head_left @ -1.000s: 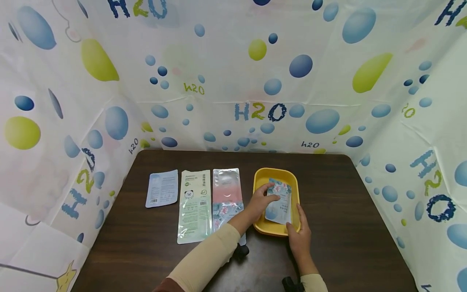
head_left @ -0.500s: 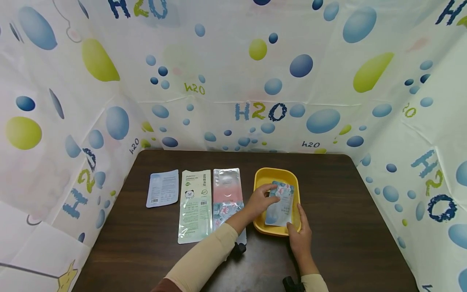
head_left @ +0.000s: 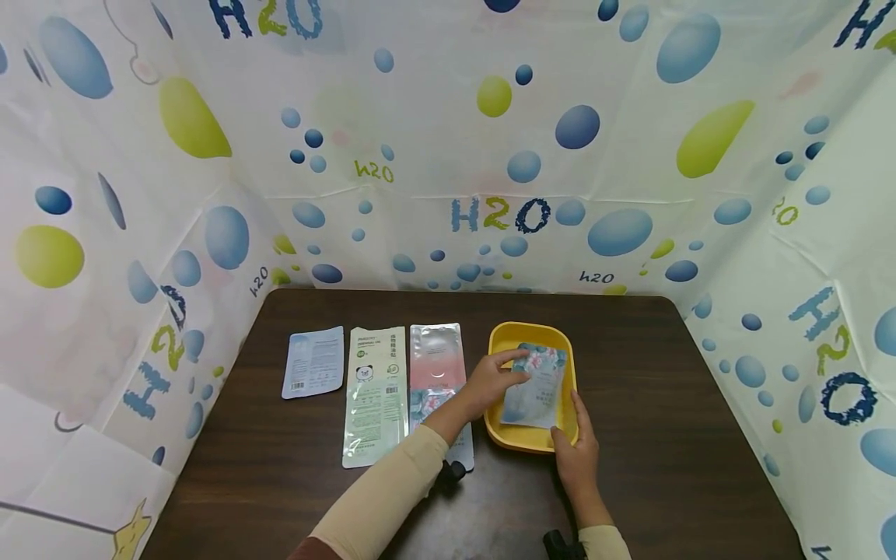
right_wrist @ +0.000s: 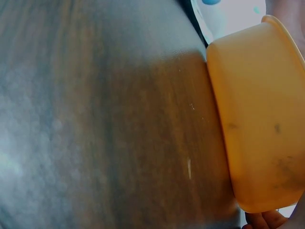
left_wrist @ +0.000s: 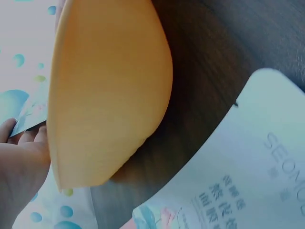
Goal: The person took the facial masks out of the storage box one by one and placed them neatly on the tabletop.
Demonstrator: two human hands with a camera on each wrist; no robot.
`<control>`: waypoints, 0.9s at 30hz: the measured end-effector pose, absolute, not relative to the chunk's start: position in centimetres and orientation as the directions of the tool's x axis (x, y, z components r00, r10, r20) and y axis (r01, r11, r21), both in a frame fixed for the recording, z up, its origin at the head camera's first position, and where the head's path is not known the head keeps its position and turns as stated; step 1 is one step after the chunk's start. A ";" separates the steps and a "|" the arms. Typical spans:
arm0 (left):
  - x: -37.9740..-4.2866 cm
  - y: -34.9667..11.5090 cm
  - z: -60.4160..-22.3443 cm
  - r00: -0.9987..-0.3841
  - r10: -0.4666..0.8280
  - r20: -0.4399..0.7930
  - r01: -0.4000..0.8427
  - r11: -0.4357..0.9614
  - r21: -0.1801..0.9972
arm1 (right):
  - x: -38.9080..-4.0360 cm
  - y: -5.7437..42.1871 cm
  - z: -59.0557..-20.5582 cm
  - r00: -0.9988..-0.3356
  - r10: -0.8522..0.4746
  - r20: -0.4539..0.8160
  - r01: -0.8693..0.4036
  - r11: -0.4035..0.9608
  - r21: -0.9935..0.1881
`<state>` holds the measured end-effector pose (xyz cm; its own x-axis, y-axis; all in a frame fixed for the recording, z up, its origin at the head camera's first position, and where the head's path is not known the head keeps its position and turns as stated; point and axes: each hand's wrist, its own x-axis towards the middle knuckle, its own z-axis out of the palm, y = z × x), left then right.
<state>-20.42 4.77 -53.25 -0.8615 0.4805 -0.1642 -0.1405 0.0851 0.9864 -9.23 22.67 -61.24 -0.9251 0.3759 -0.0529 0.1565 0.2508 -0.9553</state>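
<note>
A flat, pale blue packet (head_left: 535, 397) with pink flowers along its top is inside the yellow plastic basin (head_left: 509, 438), leaning toward its left side. My left hand (head_left: 490, 381) reaches over the basin's left rim and pinches the packet's upper left edge between thumb and fingers. In the left wrist view the packet's floral corner (left_wrist: 32, 114) shows at the fingertips, beyond the basin wall. My right hand (head_left: 578, 457) grips the basin at its near right corner, thumb at the front rim and fingers along the right side. Its fingers show only at the lower edge of the right wrist view.
Left of the basin lie a silver and pink pouch (head_left: 435, 365), partly under my left forearm, a pale green pouch (head_left: 374, 404) with a panda face, and a small light blue packet (head_left: 313, 362). The dark wooden table (head_left: 672, 404) meets a patterned curtain (head_left: 434, 155) behind.
My left hand has drawn slightly left, and the packet's lower end has swung left with it inside the basin. My right hand and the basin stay in place.
</note>
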 end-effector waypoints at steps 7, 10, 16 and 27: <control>-21.2 3.4 -52.4 -0.868 0.469 -0.162 -0.191 -0.016 0.981 | -9.1 22.7 -61.1 -0.931 0.361 -0.049 0.139 0.228 -0.964; -21.6 2.9 -52.1 -0.873 0.463 -0.150 -0.214 -0.090 0.973 | -9.1 22.7 -61.1 -0.931 0.362 -0.054 0.147 0.237 -0.960; -22.3 1.5 -51.7 -0.888 0.447 -0.105 -0.186 -0.140 0.973 | -9.1 22.6 -61.2 -0.925 0.378 -0.043 0.144 0.243 -0.959; -23.1 -2.1 -50.5 -0.891 0.436 -0.128 -0.255 -0.247 0.935 | -9.0 22.6 -60.8 -0.930 0.363 -0.057 0.151 0.236 -0.960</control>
<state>-23.06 -2.12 -50.52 -0.8909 0.4356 -0.1283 -0.2553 -0.2466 0.9349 -8.98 22.60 -60.84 -0.9299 0.3633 -0.0571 0.1512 0.2361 -0.9599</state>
